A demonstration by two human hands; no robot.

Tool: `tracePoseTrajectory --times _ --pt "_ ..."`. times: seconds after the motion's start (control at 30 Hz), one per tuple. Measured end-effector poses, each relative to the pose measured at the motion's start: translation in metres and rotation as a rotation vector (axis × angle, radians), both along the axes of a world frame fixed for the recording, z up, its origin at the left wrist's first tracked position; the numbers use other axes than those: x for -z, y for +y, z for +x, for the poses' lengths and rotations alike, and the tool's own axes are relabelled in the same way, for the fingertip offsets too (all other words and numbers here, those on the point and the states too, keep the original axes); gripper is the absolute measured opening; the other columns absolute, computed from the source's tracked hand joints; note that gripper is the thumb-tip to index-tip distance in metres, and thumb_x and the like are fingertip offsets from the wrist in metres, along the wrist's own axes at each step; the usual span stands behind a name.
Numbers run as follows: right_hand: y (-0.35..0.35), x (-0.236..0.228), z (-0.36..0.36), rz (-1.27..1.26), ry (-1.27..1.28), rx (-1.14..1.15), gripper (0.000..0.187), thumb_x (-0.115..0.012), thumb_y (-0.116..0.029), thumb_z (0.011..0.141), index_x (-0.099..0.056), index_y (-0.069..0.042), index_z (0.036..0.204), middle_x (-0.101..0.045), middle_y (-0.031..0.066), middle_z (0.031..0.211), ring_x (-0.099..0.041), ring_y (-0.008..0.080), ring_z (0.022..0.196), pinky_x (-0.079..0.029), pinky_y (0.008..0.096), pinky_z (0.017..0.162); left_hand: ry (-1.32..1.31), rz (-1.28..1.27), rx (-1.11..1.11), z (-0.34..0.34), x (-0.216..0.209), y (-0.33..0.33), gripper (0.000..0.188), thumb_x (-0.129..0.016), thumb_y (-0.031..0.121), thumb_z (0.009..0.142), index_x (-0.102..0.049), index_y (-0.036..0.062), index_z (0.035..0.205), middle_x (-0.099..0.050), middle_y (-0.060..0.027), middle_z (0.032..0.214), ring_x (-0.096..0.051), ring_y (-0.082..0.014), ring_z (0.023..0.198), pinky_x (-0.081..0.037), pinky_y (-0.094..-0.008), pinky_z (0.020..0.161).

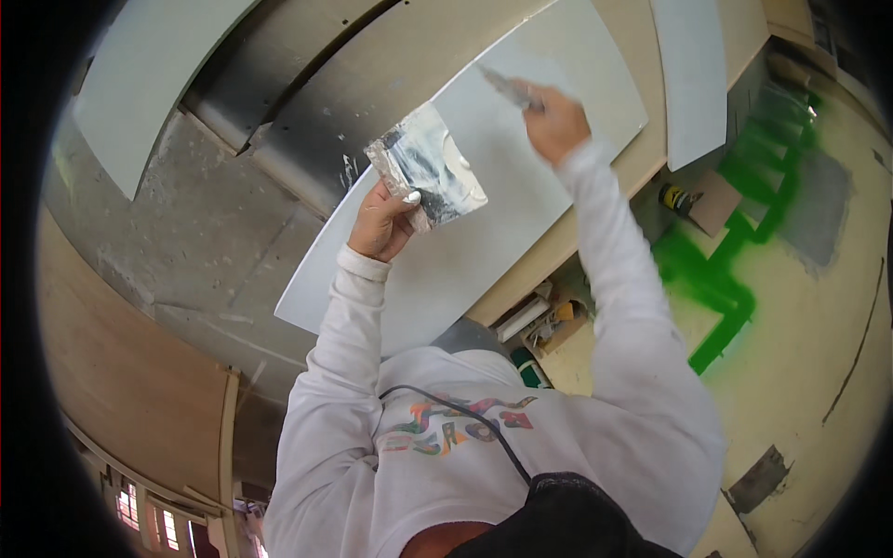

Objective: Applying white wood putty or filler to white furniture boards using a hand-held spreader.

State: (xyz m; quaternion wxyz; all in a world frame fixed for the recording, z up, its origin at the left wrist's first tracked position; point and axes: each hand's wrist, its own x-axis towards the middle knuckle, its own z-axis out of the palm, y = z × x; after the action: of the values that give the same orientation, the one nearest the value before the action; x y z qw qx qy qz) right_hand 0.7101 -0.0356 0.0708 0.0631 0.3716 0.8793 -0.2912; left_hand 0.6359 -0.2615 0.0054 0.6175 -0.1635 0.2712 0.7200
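My left hand [378,225] is closed on the lower left corner of a square putty board [435,167], with my thumb on its top. White filler is smeared over the board and heaped along its right edge. My right hand [560,126] grips a putty knife [507,89], whose blade points left toward the far edge of a pale curved panel [419,288]. Motion blurs this hand and knife slightly; I cannot tell whether the blade touches the panel. The board is held over the panel's left edge.
The panel lies on a tan bench [521,270]. Another pale panel [693,84] lies to the right, and one [139,102] at far left. Below the bench stands a box of tools [556,325]. Green paint [716,307] and a cardboard piece [716,203] mark the floor at right.
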Motion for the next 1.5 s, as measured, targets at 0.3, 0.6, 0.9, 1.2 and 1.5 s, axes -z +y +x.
tracePoseTrajectory --times 0.3,0.6,0.9,1.2,1.5 --pt "0.059 0.013 0.051 0.256 -0.049 0.184 0.036 -0.041 -0.006 0.07 -0.055 -0.013 0.103 -0.058 0.0177 0.089 -0.055 0.0335 0.082 -0.045 0.039 0.073 0.112 0.162 -0.25 -0.032 -0.035 -0.018 0.05 -0.044 0.0 0.073 -0.03 0.0017 0.12 -0.046 -0.0131 0.113 -0.047 -0.0254 0.103 -0.038 -0.0416 0.089" --pt "0.228 0.11 -0.033 0.532 -0.304 0.134 0.027 -0.044 -0.013 0.073 -0.058 -0.006 0.096 -0.056 0.0202 0.094 -0.053 0.0312 0.093 -0.042 0.0353 0.08 0.119 -0.017 -0.068 -0.007 -0.018 -0.035 0.048 -0.048 -0.001 0.073 -0.032 0.0004 0.118 -0.048 -0.0114 0.11 -0.05 -0.0227 0.099 -0.042 -0.0369 0.086" --pt "-0.042 -0.012 0.001 -0.064 0.408 -0.19 0.035 -0.042 -0.004 0.067 -0.059 -0.01 0.098 -0.059 0.0146 0.09 -0.055 0.0289 0.084 -0.044 0.0338 0.077 0.059 -0.024 -0.168 -0.007 -0.016 -0.005 0.05 -0.043 -0.002 0.075 -0.029 0.0043 0.122 -0.044 -0.0113 0.115 -0.045 -0.024 0.107 -0.037 -0.0396 0.091" --pt "0.154 0.024 0.025 0.465 -0.381 0.156 0.043 -0.042 -0.015 0.067 -0.054 -0.02 0.108 -0.057 0.0176 0.095 -0.054 0.0326 0.088 -0.042 0.0391 0.08 0.171 0.094 -0.211 -0.025 -0.033 -0.038 0.052 -0.045 0.0 0.073 -0.027 0.0015 0.122 -0.04 -0.0141 0.12 -0.041 -0.0285 0.11 -0.037 -0.0444 0.091" --pt "0.171 0.066 -0.008 0.438 -0.45 0.175 0.033 -0.043 -0.012 0.07 -0.057 -0.014 0.1 -0.056 0.0135 0.101 -0.053 0.0301 0.093 -0.041 0.0353 0.082 0.12 -0.05 -0.151 0.001 -0.013 -0.047 0.051 -0.047 0.001 0.073 -0.03 0.0008 0.121 -0.043 -0.0136 0.117 -0.045 -0.0274 0.107 -0.039 -0.0422 0.089"
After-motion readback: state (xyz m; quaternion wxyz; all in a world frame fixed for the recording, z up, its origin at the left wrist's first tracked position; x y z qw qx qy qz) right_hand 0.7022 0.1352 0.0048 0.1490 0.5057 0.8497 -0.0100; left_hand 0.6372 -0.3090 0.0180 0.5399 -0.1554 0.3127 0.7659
